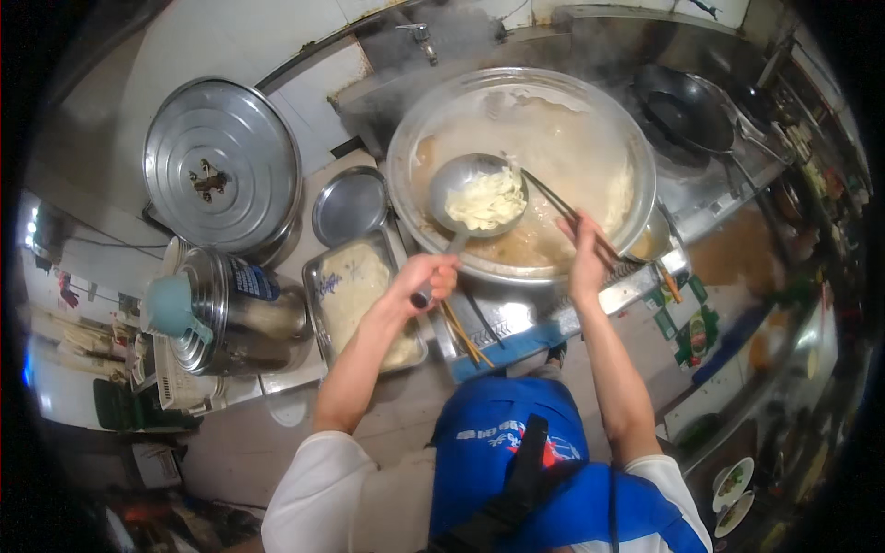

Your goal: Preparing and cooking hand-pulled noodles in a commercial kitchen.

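My left hand [423,280] grips the handle of a large metal ladle [442,207] over a wide metal pot [397,207]. Pale wide noodles [486,200] lie in the ladle's bowl. Held in my right hand [588,252] is a pair of long dark chopsticks [553,197], whose tips meet the noodles at the ladle's right side. Cloudy, steaming broth [553,145] fills the pot, and more noodles [620,197] show in it near the right wall.
Left of the pot are a metal tray of pale dough [352,276], a round metal plate [350,206], a big lidded pot [221,166] and a steel container [263,311]. A dark wok [684,114] stands at right. Wooden chopsticks [467,335] lie at the front edge; a tap [423,43] is behind.
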